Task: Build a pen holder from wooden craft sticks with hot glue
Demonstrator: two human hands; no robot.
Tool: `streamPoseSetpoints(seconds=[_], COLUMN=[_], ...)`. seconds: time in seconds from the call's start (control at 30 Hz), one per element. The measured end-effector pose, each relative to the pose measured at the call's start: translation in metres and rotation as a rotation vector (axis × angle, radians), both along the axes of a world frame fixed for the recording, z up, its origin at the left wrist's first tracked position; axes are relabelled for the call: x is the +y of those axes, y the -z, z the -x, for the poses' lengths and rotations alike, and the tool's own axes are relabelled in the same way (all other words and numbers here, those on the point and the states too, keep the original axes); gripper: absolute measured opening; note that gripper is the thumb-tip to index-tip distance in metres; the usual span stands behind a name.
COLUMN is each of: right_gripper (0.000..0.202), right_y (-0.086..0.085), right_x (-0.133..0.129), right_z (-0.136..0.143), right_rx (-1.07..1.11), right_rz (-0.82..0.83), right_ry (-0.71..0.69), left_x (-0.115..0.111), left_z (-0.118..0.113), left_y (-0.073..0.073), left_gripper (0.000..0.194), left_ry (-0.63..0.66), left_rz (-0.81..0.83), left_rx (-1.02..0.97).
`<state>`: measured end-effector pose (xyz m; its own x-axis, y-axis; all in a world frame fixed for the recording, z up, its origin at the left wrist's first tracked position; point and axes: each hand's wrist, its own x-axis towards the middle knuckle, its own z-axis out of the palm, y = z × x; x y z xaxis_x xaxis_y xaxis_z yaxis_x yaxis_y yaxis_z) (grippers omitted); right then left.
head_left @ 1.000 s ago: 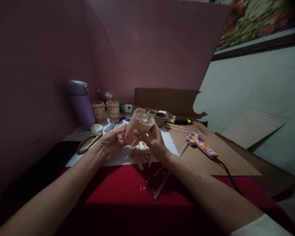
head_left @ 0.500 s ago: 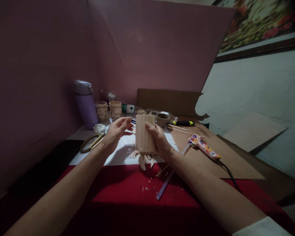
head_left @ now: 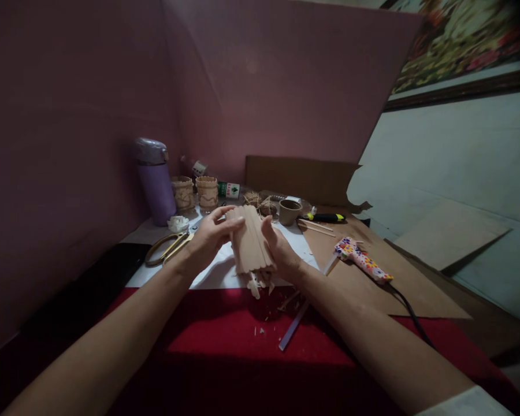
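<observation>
A box-like piece made of pale craft sticks (head_left: 252, 240) laid side by side is held up between my hands, tilted. My left hand (head_left: 214, 231) grips its upper left, the thumb across the front and the fingers partly behind. Against its right side rests my right hand (head_left: 283, 251), thumb raised off the front face and the other fingers hidden behind. Below it lie loose craft sticks and broken pieces (head_left: 255, 286), on the edge of the white sheet (head_left: 212, 277) and the red cloth (head_left: 208, 323).
Gold-handled scissors (head_left: 167, 247), a purple tumbler (head_left: 156, 190) and two decorated cups (head_left: 207, 195) stand or lie at left. A small brown pot (head_left: 289, 212), a black-and-yellow cutter (head_left: 326, 218) and a flowered glue gun (head_left: 361, 260) with a cord are at right, by cardboard (head_left: 398, 294).
My left hand has moved from beside the stick piece onto it. The piece has turned and tilted, and my right thumb has lifted off its front.
</observation>
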<state>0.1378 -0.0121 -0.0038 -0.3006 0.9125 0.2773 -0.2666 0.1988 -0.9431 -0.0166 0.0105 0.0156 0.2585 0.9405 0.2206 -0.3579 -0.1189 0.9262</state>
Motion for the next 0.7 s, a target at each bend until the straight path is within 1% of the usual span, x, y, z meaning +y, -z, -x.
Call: streamPoseSetpoints(seconds=[0.07,0.13,0.2,0.27,0.3,0.37,0.43,0.5,0.57,0.6,0.7], right_gripper=[0.082,0.085,0.085,0.081,0.077,0.07,0.066,0.063,0.061,0.061,0.06], right_y=[-0.001,-0.001,0.001,0.003,0.004,0.005,0.006,0.005,0.003,0.002,0.001], right_x=[0.0,0.001,0.003,0.006,0.007,0.009,0.01,0.01,0.009,0.009,0.009], right_z=[0.001,0.001,-0.001,-0.002,-0.003,-0.005,-0.006,-0.006,-0.007,-0.007,-0.007], right_rx=[0.025,0.039,0.045,0.038,0.029,0.005,-0.002,0.012,0.032,0.04,0.054], right_rz=[0.055,0.1,0.115,0.089,0.073,0.055,0.053,0.056,0.065,0.076,0.116], right_ry=[-0.02,-0.019,0.034,0.127,0.18,0.264,0.327,0.381,0.415,0.421,0.412], left_x=[0.002,0.004,0.007,0.01,0.012,0.014,0.017,0.018,0.02,0.021,0.024], left_z=[0.003,0.006,0.009,0.012,0.012,0.014,0.015,0.016,0.016,0.016,0.015], left_y=[-0.004,-0.008,-0.01,-0.011,-0.011,-0.01,-0.009,-0.007,-0.003,-0.001,0.005], left_gripper=[0.034,0.03,0.032,0.035,0.037,0.042,0.051,0.056,0.055,0.053,0.047], left_ry=[0.009,0.012,-0.009,-0.089,-0.156,-0.336,-0.524,-0.646,-0.692,-0.693,-0.659], left_rz=[0.09,0.188,0.249,0.235,0.194,0.062,-0.112,-0.283,-0.398,-0.423,-0.414], left_rx=[-0.086,-0.173,-0.229,-0.214,-0.189,-0.126,-0.032,0.099,0.247,0.311,0.43])
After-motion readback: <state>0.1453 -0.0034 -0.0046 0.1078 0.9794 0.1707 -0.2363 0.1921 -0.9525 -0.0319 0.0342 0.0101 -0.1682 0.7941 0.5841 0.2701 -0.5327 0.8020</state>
